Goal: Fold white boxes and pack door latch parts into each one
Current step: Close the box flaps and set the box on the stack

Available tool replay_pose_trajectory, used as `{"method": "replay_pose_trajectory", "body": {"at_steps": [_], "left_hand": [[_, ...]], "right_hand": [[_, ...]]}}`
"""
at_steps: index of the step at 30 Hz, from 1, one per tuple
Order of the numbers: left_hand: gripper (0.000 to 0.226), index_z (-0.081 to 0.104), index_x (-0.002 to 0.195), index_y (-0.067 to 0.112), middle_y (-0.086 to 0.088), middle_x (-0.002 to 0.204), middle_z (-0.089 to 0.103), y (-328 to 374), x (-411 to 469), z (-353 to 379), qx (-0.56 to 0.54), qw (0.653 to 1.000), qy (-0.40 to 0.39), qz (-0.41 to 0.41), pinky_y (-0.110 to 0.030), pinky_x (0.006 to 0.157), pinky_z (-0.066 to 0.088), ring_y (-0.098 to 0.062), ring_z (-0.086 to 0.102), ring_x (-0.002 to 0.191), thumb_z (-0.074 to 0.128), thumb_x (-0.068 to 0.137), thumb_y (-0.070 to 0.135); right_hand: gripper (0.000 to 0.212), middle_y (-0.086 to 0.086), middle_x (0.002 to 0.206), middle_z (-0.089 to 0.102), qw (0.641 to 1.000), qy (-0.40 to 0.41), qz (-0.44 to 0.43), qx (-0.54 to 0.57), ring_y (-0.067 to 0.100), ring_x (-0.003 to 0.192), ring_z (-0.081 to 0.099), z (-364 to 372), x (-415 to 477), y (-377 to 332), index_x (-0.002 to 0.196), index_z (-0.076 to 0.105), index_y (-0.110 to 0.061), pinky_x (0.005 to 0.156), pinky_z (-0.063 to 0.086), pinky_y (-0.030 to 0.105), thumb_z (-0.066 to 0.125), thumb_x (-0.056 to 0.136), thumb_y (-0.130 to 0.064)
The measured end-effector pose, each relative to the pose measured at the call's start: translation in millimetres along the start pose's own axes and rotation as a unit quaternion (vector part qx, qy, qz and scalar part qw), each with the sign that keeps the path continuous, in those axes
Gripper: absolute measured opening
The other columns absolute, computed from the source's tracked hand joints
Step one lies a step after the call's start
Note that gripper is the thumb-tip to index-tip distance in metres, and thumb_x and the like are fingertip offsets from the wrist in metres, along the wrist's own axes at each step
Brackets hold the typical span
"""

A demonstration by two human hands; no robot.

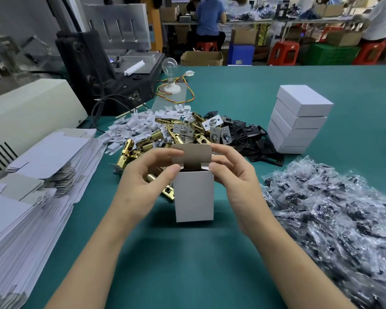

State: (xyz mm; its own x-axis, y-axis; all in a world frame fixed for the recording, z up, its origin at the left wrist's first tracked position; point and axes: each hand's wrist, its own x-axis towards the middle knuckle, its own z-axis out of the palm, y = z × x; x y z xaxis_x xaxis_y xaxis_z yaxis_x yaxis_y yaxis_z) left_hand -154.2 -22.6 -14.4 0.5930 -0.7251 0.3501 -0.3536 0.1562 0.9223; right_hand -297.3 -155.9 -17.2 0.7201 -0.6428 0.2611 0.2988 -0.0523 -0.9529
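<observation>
Right hand (239, 181) on rectangular cardboard box (194, 195)

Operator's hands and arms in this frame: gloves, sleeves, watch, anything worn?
Nothing worn that shows. The left hand and right hand are bare: no gloves, rings or tape. The left forearm and right forearm are bare down to the frame's lower edge, with no sleeve cuff, watch or wristband in view.

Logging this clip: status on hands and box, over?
Left hand and right hand pinch white box top flap. Flap not yet tucked. Nothing in the way.
</observation>
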Motion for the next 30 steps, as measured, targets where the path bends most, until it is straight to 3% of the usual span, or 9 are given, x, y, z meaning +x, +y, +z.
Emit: {"method": "replay_pose_trajectory", "body": {"at_steps": [2, 7, 12, 16, 21, 26, 30], "left_hand": [[0.025, 0.069, 0.107, 0.045, 0.001, 0.110, 0.078, -7, -5, 6, -0.048, 0.998, 0.025, 0.017, -0.053, 0.088, 0.057, -0.039, 0.069, 0.102, 0.075, 0.088, 0.031], [0.044, 0.061, 0.130, 0.048, 0.006, 0.107, 0.075, -11, -7, 9, -0.088, 0.995, 0.023, 0.030, -0.021, 0.088, 0.054, -0.017, 0.072, 0.102, 0.068, 0.089, 0.032], [0.019, 0.077, 0.109, 0.040, 0.000, 0.116, 0.077, -14, -8, 7, -0.019, 0.998, 0.018, 0.062, -0.045, 0.092, 0.059, -0.024, 0.071, 0.112, 0.065, 0.097, 0.033], [0.016, 0.077, 0.107, 0.042, 0.004, 0.119, 0.077, -12, -10, 4, -0.017, 0.998, 0.010, 0.067, -0.028, 0.092, 0.058, -0.021, 0.071, 0.118, 0.065, 0.099, 0.034], [0.014, 0.075, 0.110, 0.031, 0.005, 0.120, 0.076, -11, -15, 4, 0.034, 0.994, 0.008, 0.108, -0.029, 0.089, 0.058, -0.023, 0.070, 0.117, 0.066, 0.100, 0.029], [0.015, 0.076, 0.100, 0.017, 0.009, 0.114, 0.076, -9, -18, 9, 0.060, 0.990, 0.037, 0.120, -0.028, 0.087, 0.056, -0.021, 0.071, 0.112, 0.068, 0.096, 0.029], [0.017, 0.074, 0.104, 0.018, 0.010, 0.111, 0.075, -8, -17, 11, 0.072, 0.990, 0.046, 0.115, -0.032, 0.087, 0.057, -0.022, 0.070, 0.109, 0.067, 0.097, 0.030]], "right_hand": [[0.030, 0.002, 0.103, 0.078, 1.000, 0.003, 0.000, 0.004, 0.017, 0.099, 0.072, -1, 0, -1, 0.115, 0.071, -0.022, 0.095, 0.056, 0.032, 0.055, 0.095, -0.007], [0.023, 0.001, 0.103, 0.077, 1.000, 0.003, 0.005, -0.009, 0.014, 0.098, 0.070, -1, -1, -2, 0.102, 0.073, -0.025, 0.093, 0.055, 0.032, 0.057, 0.091, -0.013], [0.019, 0.002, 0.101, 0.076, 1.000, 0.000, -0.003, -0.021, 0.015, 0.101, 0.070, -1, 0, -1, 0.096, 0.075, -0.016, 0.090, 0.057, 0.031, 0.057, 0.092, -0.011], [0.020, 0.001, 0.104, 0.074, 0.998, -0.021, 0.002, -0.066, 0.018, 0.103, 0.067, -4, -3, 1, 0.099, 0.074, -0.018, 0.091, 0.053, 0.038, 0.054, 0.095, -0.019], [0.024, -0.003, 0.104, 0.071, 0.993, -0.046, -0.027, -0.108, 0.016, 0.100, 0.065, -2, -12, -3, 0.104, 0.071, -0.026, 0.083, 0.049, 0.022, 0.055, 0.095, -0.042], [0.014, -0.004, 0.112, 0.071, 0.988, -0.057, -0.046, -0.136, 0.021, 0.110, 0.066, -5, -13, -1, 0.106, 0.071, -0.027, 0.087, 0.052, 0.024, 0.062, 0.096, -0.024], [0.016, -0.008, 0.112, 0.071, 0.987, -0.055, -0.057, -0.138, 0.020, 0.111, 0.066, -5, -13, -1, 0.108, 0.069, -0.032, 0.088, 0.052, 0.021, 0.064, 0.095, -0.025]]}}
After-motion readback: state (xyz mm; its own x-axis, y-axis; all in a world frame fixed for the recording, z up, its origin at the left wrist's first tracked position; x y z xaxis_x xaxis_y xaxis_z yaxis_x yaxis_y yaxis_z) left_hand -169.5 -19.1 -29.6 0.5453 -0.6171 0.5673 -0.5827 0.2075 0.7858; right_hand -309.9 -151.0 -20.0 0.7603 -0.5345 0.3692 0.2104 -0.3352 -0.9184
